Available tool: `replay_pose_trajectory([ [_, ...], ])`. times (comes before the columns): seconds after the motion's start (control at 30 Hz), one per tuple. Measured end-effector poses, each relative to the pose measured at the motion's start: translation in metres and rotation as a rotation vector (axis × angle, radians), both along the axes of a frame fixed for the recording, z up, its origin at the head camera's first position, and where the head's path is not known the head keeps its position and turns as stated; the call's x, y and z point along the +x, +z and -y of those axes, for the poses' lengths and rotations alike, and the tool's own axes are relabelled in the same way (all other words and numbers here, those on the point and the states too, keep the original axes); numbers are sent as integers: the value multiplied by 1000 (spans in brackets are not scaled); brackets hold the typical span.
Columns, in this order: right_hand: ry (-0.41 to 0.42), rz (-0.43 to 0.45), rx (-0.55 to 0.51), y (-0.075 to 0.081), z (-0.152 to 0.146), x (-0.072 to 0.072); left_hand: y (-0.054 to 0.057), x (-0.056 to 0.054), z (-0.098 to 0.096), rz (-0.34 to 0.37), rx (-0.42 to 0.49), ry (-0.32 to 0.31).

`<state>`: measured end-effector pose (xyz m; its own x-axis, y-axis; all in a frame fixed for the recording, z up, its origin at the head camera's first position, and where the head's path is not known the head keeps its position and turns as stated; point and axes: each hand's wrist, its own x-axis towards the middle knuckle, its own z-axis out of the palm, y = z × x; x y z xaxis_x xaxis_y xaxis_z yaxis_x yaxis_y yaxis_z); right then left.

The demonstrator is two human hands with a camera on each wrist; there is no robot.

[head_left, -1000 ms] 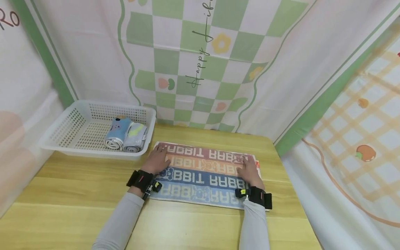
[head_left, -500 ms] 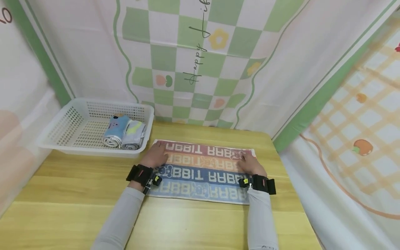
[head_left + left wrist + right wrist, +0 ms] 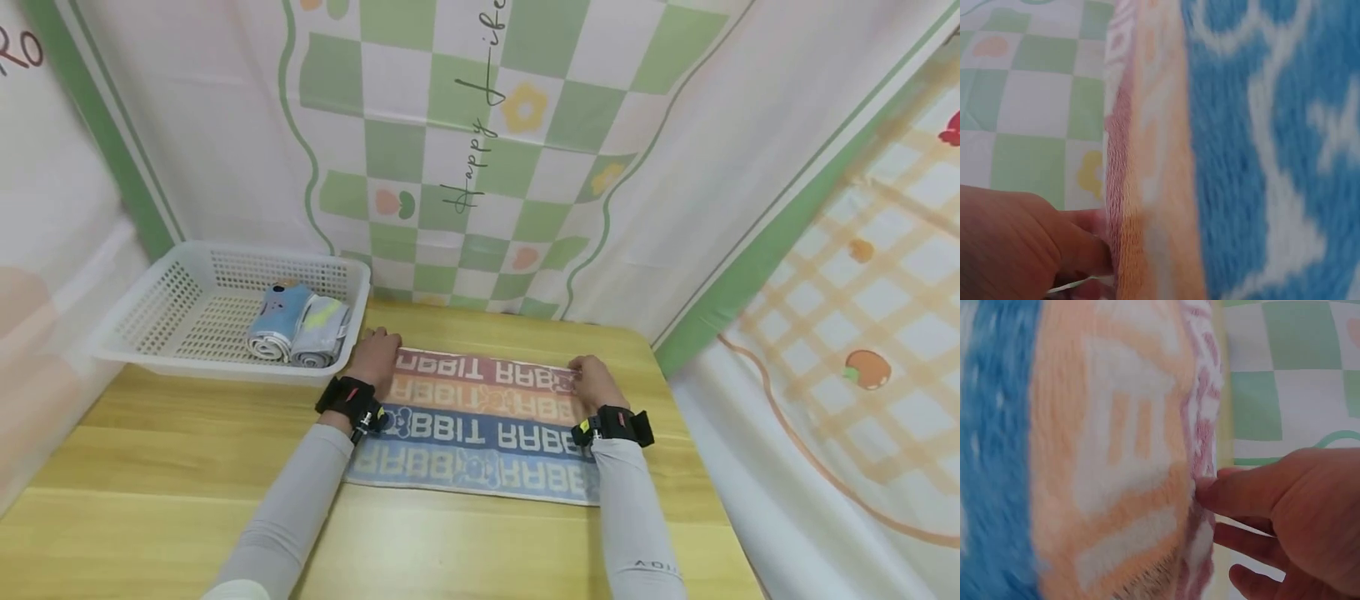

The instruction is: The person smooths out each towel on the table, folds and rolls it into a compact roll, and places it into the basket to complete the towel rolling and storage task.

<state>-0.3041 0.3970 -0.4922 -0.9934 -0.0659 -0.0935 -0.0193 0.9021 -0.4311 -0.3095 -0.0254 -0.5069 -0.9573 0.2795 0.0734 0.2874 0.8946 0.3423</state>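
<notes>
A striped towel in maroon, orange, dark blue and light blue, with pale lettering, lies spread on the wooden table. At its far left corner, my left hand pinches the maroon edge. My right hand does likewise near the far right corner. In the left wrist view, the left hand has thumb and fingers at the towel's border, the fingertips partly hidden behind it. The right wrist view has the thumb of the right hand on the towel's maroon edge, other fingers curled below.
A white perforated plastic basket stands at the table's back left, close to my left hand. Inside it are a rolled blue towel and a rolled grey towel. A green-and-white checked curtain hangs behind the wooden table.
Both hands have gone from lying on the towel to gripping its far edge at the corners. The left hand moved slightly up and right; the basket stays put.
</notes>
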Motion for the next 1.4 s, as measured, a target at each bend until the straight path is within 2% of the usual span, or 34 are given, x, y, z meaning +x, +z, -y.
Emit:
replay_pose_trajectory([
  [0.13, 20, 26, 23, -1, -5, -1, -1, -3, 2, -64, -41, 0],
  [0.23, 18, 37, 31, -3, -8, 0, 2, -5, 3, -125, -124, -43],
  [0.37, 18, 20, 24, -4, -9, 3, 10, -5, 1, -123, -159, -84],
  [0.53, 94, -91, 17, -6, -11, 5, 25, -1, -3, -51, -72, -80],
  [0.7, 105, -69, -29, -5, -20, 9, 43, 4, 4, -75, 1, -112],
  [0.77, 96, -68, -40, 0, -23, 11, 50, 5, 9, -69, 38, -110],
  [0.87, 93, -111, -42, 12, -26, 11, 60, 5, 17, -69, 89, -95],
  [0.97, 90, -154, -57, 23, -28, 10, 68, 4, 22, -116, 120, -94],
  [1.07, 63, -236, -53, 31, -28, 11, 72, 2, 21, -193, 148, -88],
  [1.17, 18, -354, -43, 37, -28, 17, 72, 3, 17, -248, 215, -85],
  [1.27, -33, -444, -64, 40, -26, 27, 70, 9, 12, -272, 301, -87],
  [1.4, -46, -441, -79, 39, -18, 40, 69, 25, 11, -294, 387, -90],
])
